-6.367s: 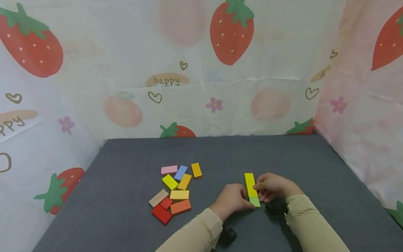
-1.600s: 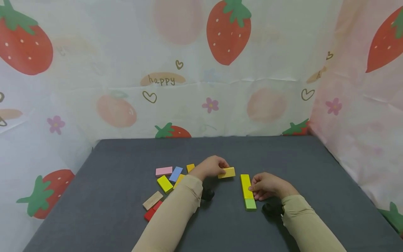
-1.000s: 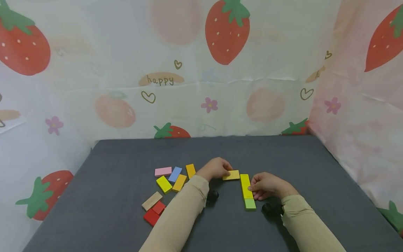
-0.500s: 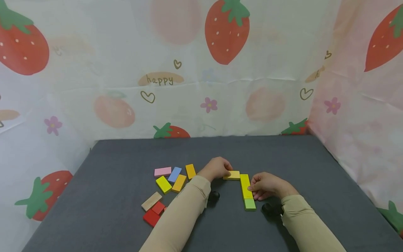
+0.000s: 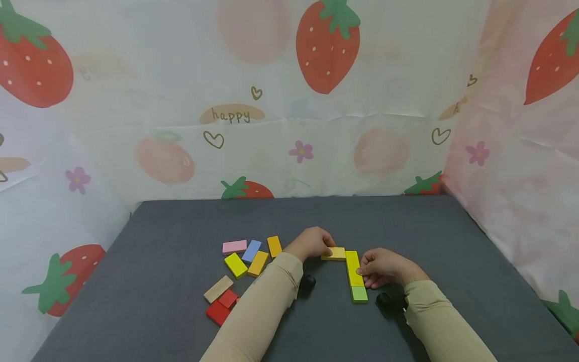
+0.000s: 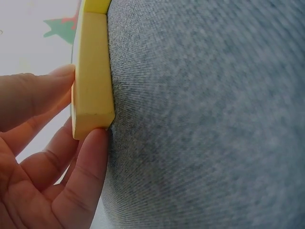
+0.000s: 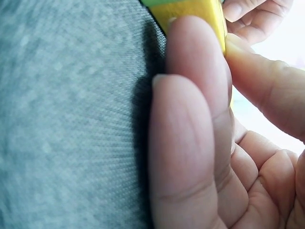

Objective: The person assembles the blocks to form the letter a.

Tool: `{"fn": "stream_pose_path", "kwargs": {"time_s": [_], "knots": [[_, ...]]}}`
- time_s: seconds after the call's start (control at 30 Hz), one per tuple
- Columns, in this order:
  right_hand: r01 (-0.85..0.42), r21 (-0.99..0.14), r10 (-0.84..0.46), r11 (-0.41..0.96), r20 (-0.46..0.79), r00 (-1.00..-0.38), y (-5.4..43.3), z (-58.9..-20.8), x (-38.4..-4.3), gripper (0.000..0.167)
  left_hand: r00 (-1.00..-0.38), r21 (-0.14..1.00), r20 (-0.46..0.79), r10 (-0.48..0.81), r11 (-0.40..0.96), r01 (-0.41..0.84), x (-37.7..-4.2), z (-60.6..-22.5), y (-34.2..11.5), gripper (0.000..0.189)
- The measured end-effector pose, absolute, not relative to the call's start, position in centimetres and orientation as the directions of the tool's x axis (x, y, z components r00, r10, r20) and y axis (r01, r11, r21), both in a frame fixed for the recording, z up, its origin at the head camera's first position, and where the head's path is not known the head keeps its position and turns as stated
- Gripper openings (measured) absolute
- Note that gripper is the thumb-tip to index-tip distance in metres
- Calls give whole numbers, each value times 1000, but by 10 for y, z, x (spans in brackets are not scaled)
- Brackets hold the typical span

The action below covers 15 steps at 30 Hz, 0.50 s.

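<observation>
On a grey cloth-covered bench (image 5: 163,261), a person's two hands work over small coloured blocks. The left hand (image 5: 311,243) has its grip closed to the width of a pale yellow block (image 5: 336,254), thumb on one side and fingertips at the near end. The block lies crosswise on the bench, its other end meeting the far end of a bright yellow strip (image 5: 354,269). The right hand (image 5: 390,265) has a narrow grip on that strip's right edge, thumb on top and fingertips along the side. A light green block (image 5: 359,295) adjoins the strip's near end.

To the left lies a loose scatter: pink block (image 5: 234,247), blue block (image 5: 251,251), yellow block (image 5: 235,265), two amber blocks (image 5: 258,264), a plain wooden block (image 5: 218,289) and two red blocks (image 5: 217,312), with the left sleeve (image 5: 260,311) crossing in front. Black devices (image 5: 307,284) sit beneath both wrists. Behind, a backdrop (image 5: 253,166) carries printed strawberries, flowers, hearts and the word "happy."
</observation>
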State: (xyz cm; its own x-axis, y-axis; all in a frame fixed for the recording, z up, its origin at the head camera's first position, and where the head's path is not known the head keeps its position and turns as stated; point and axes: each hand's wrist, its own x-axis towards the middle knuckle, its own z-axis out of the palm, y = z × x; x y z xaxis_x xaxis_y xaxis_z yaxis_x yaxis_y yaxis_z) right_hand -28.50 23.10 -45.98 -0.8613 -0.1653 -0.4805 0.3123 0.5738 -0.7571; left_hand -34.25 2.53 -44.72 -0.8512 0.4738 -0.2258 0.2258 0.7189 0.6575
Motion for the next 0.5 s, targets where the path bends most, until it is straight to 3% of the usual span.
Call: {"fn": "stream_pose_path", "kwargs": {"time_s": [0.5], "knots": [[317,-763,-159,563,-476,-865,232,-461,-285,14,-875,677,-169,453,699,231,-343,-447,15,20]]}}
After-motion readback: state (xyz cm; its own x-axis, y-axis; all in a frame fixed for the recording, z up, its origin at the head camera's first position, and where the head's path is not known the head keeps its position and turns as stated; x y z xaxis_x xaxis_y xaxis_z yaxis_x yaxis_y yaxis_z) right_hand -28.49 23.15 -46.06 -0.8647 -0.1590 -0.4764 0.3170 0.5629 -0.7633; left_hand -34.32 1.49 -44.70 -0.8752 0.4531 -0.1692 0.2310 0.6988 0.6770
